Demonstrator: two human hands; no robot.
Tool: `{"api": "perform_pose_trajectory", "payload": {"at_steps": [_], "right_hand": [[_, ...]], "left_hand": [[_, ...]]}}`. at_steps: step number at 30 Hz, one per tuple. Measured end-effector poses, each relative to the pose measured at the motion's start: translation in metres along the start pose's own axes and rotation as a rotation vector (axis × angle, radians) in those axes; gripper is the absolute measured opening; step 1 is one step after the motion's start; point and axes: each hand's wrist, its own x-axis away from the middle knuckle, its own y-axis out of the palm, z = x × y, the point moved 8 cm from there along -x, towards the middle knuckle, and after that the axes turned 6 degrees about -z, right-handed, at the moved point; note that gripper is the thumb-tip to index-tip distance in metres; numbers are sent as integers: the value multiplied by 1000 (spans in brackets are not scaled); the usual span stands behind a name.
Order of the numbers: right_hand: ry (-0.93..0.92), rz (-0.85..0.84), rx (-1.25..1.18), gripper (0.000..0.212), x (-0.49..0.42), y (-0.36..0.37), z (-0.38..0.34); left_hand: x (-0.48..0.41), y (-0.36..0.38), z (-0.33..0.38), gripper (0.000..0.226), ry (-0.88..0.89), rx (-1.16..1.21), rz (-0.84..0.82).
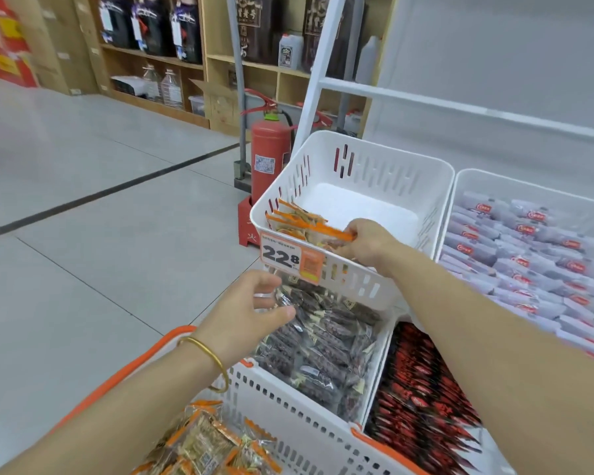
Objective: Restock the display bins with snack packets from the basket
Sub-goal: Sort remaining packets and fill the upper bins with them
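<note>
— What stage is this?

— Placing, I'd say. The right hand (367, 246) is down inside the top bin (357, 159). Its fingers are closed round an orange-edged packet (333, 234), setting it against the few stacked in the front left corner, just behind the price tag (290, 257).

— How does the packet lie?

— On edge, orange seal uppermost. Its long axis runs across the bin, roughly along the front wall, with one end toward the corner stack and the other in the hand.

— And the other hand?

— The left hand (254, 303) hovers over the lower bin of dark packets (323, 344), fingers half curled, thumb out. There's a glint of clear wrapper by them, and I can't tell whether it pinches anything.

— What comes next?

— Most of the top bin's floor is bare, and spare packets (203, 440) of the same kind lie in the basket (117, 375) below. I'd expect a release once this one leans on the row. The next move is probably a reach back to the basket, with the next ones set down the same way round.
</note>
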Motion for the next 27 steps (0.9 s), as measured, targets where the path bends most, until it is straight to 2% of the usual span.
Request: {"api": "perform_pose_trajectory", "payload": {"at_steps": [1, 5, 11, 13, 15, 17, 19, 20, 22, 25, 27], "right_hand": [[30, -73, 44, 6, 0, 5, 2], [129, -291, 13, 25, 0, 13, 11], [147, -332, -25, 41, 9, 17, 0], [117, -216, 66, 45, 18, 2, -7], [-35, 49, 156, 42, 36, -24, -26], [-206, 287, 45, 38, 73, -36, -46], [-351, 368, -150, 37, 119, -18, -58], [-395, 340, -210, 37, 136, 4, -59], [-370, 171, -236, 36, 153, 72, -44], [-136, -242, -224, 29, 147, 203, 15], [34, -419, -145, 27, 146, 273, 61]], "left_hand": [[0, 0, -1, 37, -7, 2, -4], [-2, 2, -6, 35, -31, -2, -22], [2, 10, -9, 35, -43, -74, -76], [7, 10, -10, 33, -57, -93, -98], [16, 10, -13, 30, -80, -108, -126], [28, 7, -18, 28, -106, -120, -142], [45, 0, -27, 26, -148, -134, -148], [55, -3, -34, 25, -172, -154, -151], [76, -10, -50, 26, -224, -223, -153], [104, -21, -75, 26, -297, -305, -139], [122, -26, -91, 26, -347, -322, -145]]}}
